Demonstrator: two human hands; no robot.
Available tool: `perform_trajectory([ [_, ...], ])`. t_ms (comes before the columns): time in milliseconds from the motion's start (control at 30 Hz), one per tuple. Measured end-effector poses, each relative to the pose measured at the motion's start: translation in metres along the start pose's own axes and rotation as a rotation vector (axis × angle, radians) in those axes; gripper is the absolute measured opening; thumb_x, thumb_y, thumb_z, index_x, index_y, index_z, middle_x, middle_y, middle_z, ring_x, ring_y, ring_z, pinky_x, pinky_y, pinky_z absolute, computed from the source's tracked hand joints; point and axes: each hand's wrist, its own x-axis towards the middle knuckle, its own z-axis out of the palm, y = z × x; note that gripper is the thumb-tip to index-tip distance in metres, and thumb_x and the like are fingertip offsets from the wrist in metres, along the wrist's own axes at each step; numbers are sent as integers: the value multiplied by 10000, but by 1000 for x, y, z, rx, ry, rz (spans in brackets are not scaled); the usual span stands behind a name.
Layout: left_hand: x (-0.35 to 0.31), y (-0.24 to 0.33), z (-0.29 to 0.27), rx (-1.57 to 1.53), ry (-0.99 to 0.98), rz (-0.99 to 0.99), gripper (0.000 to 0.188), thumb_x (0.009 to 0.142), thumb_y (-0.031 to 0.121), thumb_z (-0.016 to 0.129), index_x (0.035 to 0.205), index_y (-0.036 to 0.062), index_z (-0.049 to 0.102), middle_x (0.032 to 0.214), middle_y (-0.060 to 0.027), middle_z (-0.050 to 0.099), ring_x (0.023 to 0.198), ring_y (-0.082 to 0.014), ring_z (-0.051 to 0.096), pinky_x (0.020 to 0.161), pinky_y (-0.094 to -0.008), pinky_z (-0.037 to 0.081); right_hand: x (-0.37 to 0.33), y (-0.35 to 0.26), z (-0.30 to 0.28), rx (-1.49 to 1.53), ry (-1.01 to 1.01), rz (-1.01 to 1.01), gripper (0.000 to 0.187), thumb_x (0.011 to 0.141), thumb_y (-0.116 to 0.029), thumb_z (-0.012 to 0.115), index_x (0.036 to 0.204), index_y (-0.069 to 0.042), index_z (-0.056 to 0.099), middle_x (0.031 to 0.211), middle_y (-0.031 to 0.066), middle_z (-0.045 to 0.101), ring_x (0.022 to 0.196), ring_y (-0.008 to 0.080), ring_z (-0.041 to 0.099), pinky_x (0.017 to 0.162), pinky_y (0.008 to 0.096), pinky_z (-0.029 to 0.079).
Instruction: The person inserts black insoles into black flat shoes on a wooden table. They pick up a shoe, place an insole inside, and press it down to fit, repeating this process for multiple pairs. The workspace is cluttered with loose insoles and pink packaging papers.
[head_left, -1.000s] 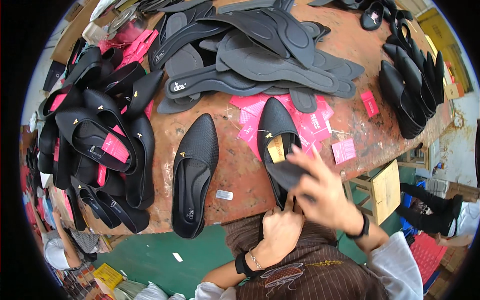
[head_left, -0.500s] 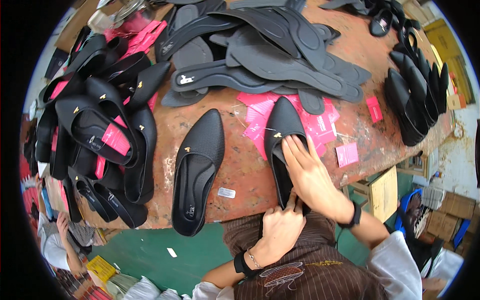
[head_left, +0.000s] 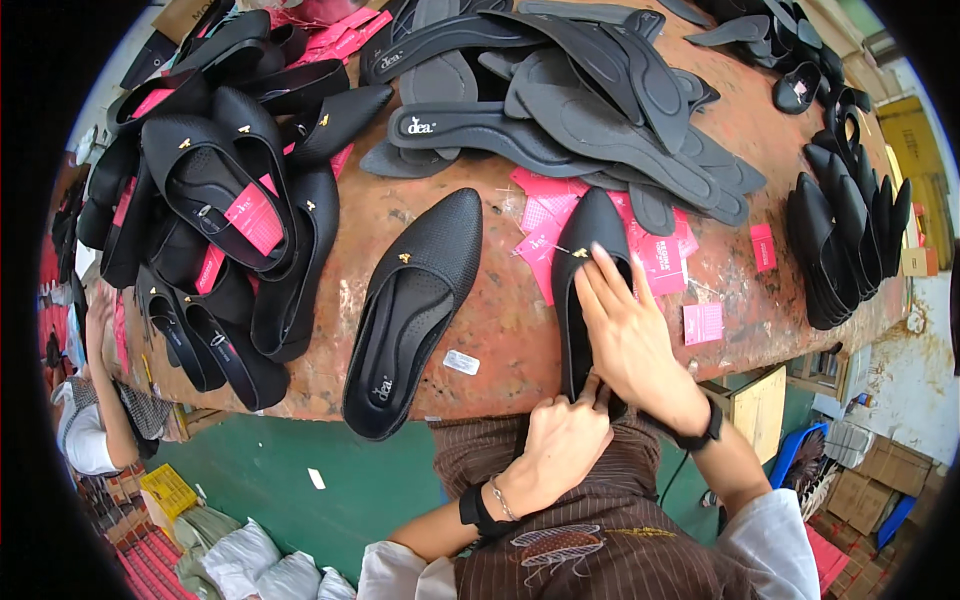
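Observation:
A black pointed flat shoe [head_left: 591, 222] with a small gold ornament lies at the table edge, toe pointing away from me. My right hand [head_left: 640, 345] rests over its opening, fingers stretched forward along the inside edge near the ornament; its thumb is hidden. Curled around the heel end is my left hand [head_left: 565, 440], with fingertips at the back rim. The shoe's inside is mostly covered by my hands. To the left lies a similar black shoe [head_left: 425, 232], its opening facing up and a cushioned insole inside.
Beyond the shoes, black insoles [head_left: 590, 110] lie heaped over pink cards [head_left: 660, 262]. Black shoes with pink tags [head_left: 255, 218] are piled at the left; more black shoes [head_left: 835, 240] stand nested at the right. A small white label [head_left: 461, 362] lies between the two front shoes. Another person's arm [head_left: 112, 405] shows at far left.
The view has shifted, so the table's contents sit differently in the picture. Both my hands stay on the same shoe, the right fingers still stretched at its opening and the left at the heel.

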Motion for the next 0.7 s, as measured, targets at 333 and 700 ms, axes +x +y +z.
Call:
perform_trajectory([
  [333,4,1,-5,37,39,20,408,779,237,711,1109,-1,683,1186,-192,653,656,-277,693,598,-366,563,26,16,5,42,-189,174,422,788,-73,535,1174,94,556,1153,227,591,1168,356,531,1161,583,185],
  [700,-4,-2,7,275,69,72,314,863,236,615,1092,34,690,1317,-172,600,594,-259,665,560,-368,552,40,20,29,-173,107,72,159,766,-47,531,725,-19,682,666,131,638,786,269,690,1180,569,156],
])
